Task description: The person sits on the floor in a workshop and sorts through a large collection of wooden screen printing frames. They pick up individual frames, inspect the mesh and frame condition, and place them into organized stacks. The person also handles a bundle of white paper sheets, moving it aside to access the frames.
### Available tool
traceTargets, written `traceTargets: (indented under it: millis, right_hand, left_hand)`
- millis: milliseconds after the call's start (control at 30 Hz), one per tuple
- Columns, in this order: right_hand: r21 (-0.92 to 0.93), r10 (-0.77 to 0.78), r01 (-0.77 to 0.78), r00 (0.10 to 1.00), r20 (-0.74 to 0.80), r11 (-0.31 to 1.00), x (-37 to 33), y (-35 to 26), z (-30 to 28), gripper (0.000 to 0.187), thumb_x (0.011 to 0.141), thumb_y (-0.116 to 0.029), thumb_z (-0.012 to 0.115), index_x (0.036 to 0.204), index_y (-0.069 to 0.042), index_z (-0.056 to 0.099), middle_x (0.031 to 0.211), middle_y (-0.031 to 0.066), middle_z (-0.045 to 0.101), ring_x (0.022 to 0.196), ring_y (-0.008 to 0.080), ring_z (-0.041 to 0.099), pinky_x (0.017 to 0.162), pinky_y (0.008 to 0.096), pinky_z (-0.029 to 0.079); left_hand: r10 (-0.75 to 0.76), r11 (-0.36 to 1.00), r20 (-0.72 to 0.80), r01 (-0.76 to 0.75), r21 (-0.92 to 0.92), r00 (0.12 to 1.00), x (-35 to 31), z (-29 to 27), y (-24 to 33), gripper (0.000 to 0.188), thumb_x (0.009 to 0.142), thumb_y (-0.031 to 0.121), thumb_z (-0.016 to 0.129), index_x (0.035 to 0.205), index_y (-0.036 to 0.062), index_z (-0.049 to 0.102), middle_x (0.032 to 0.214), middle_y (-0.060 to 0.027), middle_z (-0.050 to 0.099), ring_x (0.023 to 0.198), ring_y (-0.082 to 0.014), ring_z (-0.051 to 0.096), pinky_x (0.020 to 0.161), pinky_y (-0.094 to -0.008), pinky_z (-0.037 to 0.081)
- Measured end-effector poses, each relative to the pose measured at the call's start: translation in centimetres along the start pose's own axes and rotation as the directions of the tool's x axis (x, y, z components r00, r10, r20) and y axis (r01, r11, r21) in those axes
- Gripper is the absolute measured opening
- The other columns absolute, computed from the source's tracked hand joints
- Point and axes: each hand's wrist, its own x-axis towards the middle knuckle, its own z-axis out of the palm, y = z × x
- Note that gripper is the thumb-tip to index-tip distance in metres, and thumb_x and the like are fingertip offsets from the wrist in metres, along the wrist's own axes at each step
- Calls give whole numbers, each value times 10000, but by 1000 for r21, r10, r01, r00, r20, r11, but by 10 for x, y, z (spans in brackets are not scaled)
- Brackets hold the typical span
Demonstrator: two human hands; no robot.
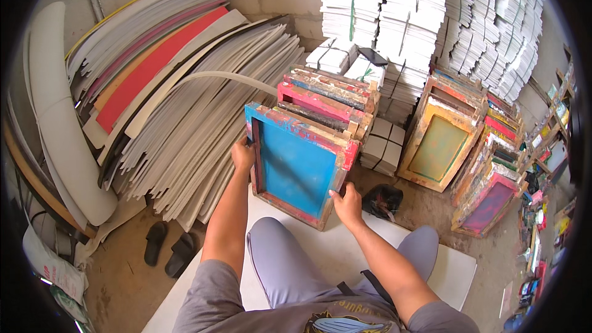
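A paint-stained wooden screen-printing frame with blue mesh (296, 163) stands upright, leaning slightly back, on a white board (453, 271) in front of my knees. My left hand (243, 154) grips its left side bar, fingers partly hidden behind the wood. Lower down on the opposite side, my right hand (347, 205) holds the right bar, its thumb toward the front. Just behind it, a row of similar frames with red and bare-wood bars (320, 100) stands stacked on edge.
Long curved stacks of sheets (209, 117) lean at the left. Tied white paper bundles (410, 12) rise at the back. More screen frames (439, 142) stand at the right. A black plastic bag (382, 201) and black sandals (180, 256) lie on the floor.
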Motion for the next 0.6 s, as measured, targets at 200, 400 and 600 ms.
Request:
traceTargets:
  millis: [200,400,600]
  right_hand:
    - [53,-29,31,999,-32,998,12,7,-3,381,840,-211,803,1065,14,593,995,256,701,964,461,668,817,498,517]
    - [78,5,-6,1000,11,997,10,2,-5,386,848,-214,797,1104,1,604,1021,234,707,969,438,675,807,486,527]
    - [88,120,-130,987,110,988,2,36,-13,573,855,-322,799,1273,-2,576,1102,221,698,965,336,709,829,448,552]
  left_hand:
    - [18,1000,-9,-17,22,1000,4,14,-2,387,841,124,756,1226,105,719,1007,-189,752,966,-356,725,843,-443,540]
    - [80,990,-30,-83,-111,996,-19,25,-4,677,862,147,772,1466,21,491,1288,-237,622,1193,-362,618,1018,-423,473]
    - [266,950,-98,-278,-140,959,-120,68,28,618,926,226,739,1436,-10,484,1445,-245,461,1353,-409,448,1146,-466,345]
